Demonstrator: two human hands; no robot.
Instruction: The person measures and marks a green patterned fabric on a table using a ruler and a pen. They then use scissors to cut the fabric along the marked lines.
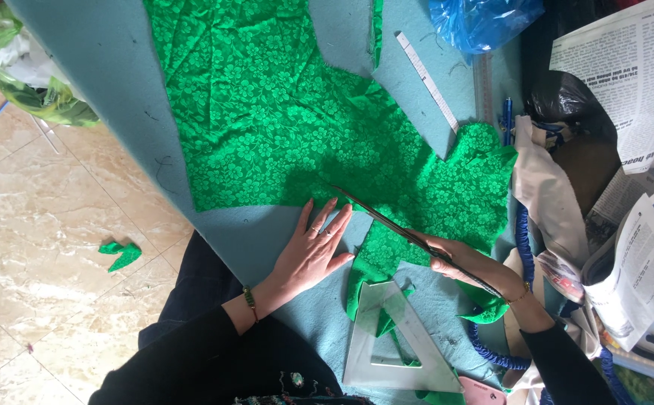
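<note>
Now the right hand (468, 264) is wrapped round the handles of a long pair of scissors (402, 229), and the blades run up and to the left from that fist, slanting across the lower edge of the green floral lace fabric (282, 120). The tip sits just beside the fingertips of the left hand (313, 251), which lies flat and spread, palm down, holding nothing, resting on the grey-blue felt table cover (117, 82) right at the cloth's cut edge. So the scissors' long axis points from the right hand towards the left, and the fabric spreads up and away from both. How far the blades are parted cannot be told. Nearer the body lies a clear plastic set square (394, 337) over a green offcut; a ruler (426, 79) lies above, newspapers (627, 82) are heaped at the right, and a small green scrap (121, 253) lies on the tiled floor (34, 225)
</note>
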